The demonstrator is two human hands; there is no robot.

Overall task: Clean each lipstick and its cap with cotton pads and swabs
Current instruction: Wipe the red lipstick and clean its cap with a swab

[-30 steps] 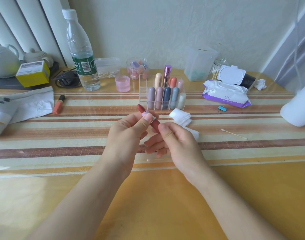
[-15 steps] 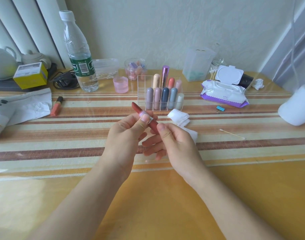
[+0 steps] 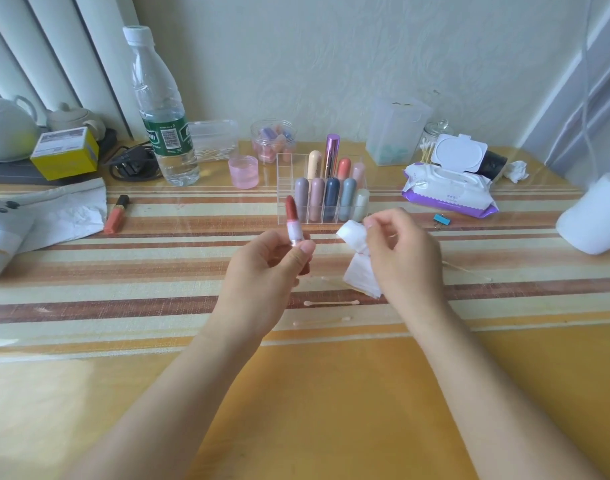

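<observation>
The opened lipstick (image 3: 294, 227) is held almost upright by the left hand (image 3: 265, 271), whose fingers are curled round its base. Just beside it, a folded cotton pad (image 3: 350, 235) is pinched by the right hand (image 3: 402, 258) above the striped surface (image 3: 123, 271).

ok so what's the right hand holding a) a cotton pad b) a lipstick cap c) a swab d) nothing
a, the right hand pinches the white pad at its top, while the left hand holds the lipstick and the swabs lie on the table.
</observation>
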